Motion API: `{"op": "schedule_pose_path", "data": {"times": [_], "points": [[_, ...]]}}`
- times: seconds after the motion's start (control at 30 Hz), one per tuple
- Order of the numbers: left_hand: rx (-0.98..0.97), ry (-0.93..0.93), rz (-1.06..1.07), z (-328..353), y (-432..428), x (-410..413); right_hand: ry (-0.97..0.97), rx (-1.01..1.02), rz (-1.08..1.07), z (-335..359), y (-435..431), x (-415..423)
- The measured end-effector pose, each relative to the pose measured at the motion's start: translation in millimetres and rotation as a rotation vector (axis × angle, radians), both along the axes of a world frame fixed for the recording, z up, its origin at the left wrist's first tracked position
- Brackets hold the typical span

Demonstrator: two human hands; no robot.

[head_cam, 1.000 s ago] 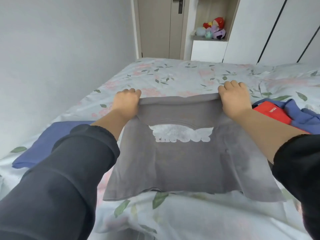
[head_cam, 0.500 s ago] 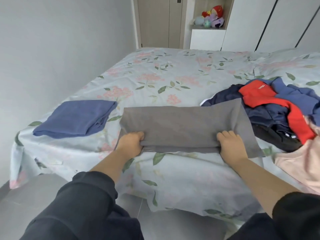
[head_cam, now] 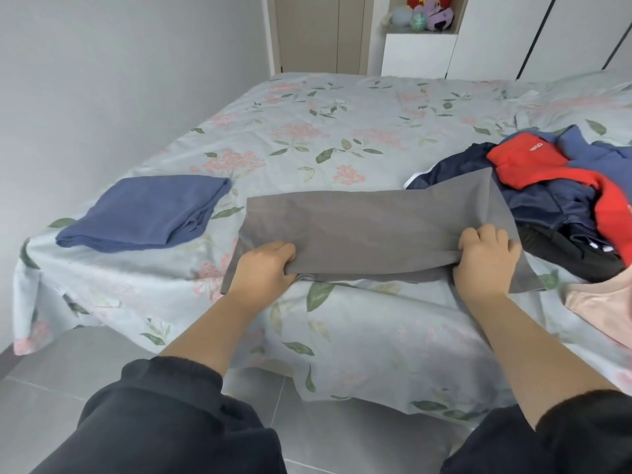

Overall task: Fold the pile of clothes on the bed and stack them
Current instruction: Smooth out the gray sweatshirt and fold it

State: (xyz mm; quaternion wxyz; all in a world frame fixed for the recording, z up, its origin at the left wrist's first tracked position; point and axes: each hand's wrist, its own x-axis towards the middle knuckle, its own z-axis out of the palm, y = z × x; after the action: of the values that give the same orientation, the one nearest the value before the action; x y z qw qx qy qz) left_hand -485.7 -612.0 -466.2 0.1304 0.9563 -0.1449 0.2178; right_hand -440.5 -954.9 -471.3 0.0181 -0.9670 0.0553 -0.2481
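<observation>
Fingers (head_cam: 285, 254) on both hands were curled round the near edge of the grey shirt (head_cam: 369, 227), left hand (head_cam: 263, 271) and right hand (head_cam: 485, 260) near each end. It lay half-folded by the bed (head_cam: 342, 124) edge. Soft, floppy stuff, so I'd say pinch corners. Folded blue top (head_cam: 147, 213) sat left, pile (head_cam: 564, 200) touching right, loads of open bed beyond.

both hands (head_cam: 263, 268) on grey shirt (head_cam: 369, 227)

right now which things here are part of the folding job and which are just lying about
Part of the job: grey shirt, held by left hand and right hand; folded blue garment; unfolded clothes pile; pink garment; bed.
Just lying about: plush toys; door.
</observation>
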Motion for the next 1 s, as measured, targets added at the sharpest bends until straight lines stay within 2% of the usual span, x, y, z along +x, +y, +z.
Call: {"op": "schedule_pose_path", "data": {"times": [0.13,0.2,0.27,0.37,0.43,0.57,0.67,0.73,0.83,0.9,1.0], "points": [[0.091,0.104,-0.047,0.1,-5.0,2.0,0.237,-0.002,0.027,0.2,-1.5,6.0],[0.087,0.094,-0.120,3.2,-9.9,3.0,0.232,0.210,0.073,1.7,-4.5,4.2],[0.055,0.108,-0.162,7.0,-21.3,6.4,0.119,0.524,0.061,5.2,-9.3,1.4],[-0.026,0.117,-0.089,10.9,-44.5,20.6,-0.042,0.877,-0.082,10.6,-24.2,3.8],[0.022,0.198,-0.001,9.7,-60.2,30.5,0.052,0.986,-0.147,13.0,-34.0,9.6],[0.242,0.479,-0.019,-2.2,-85.0,45.4,0.239,0.866,-0.059,12.0,-42.2,15.4],[0.350,0.558,-0.060,-8.4,-88.5,53.2,0.274,0.793,-0.054,14.9,-54.6,16.7],[0.323,0.596,-0.046,-8.1,-88.1,58.8,0.244,0.706,-0.100,17.1,-63.6,16.1],[0.159,0.629,0.031,-5.7,-91.9,65.8,0.346,0.488,-0.116,14.7,-55.2,13.6],[0.087,0.617,0.084,-5.0,-94.8,69.3,0.305,0.495,-0.110,14.4,-43.7,16.5],[0.261,0.568,0.100,-9.7,-97.9,74.3,0.109,0.602,-0.081,20.9,-33.7,30.4]]}}
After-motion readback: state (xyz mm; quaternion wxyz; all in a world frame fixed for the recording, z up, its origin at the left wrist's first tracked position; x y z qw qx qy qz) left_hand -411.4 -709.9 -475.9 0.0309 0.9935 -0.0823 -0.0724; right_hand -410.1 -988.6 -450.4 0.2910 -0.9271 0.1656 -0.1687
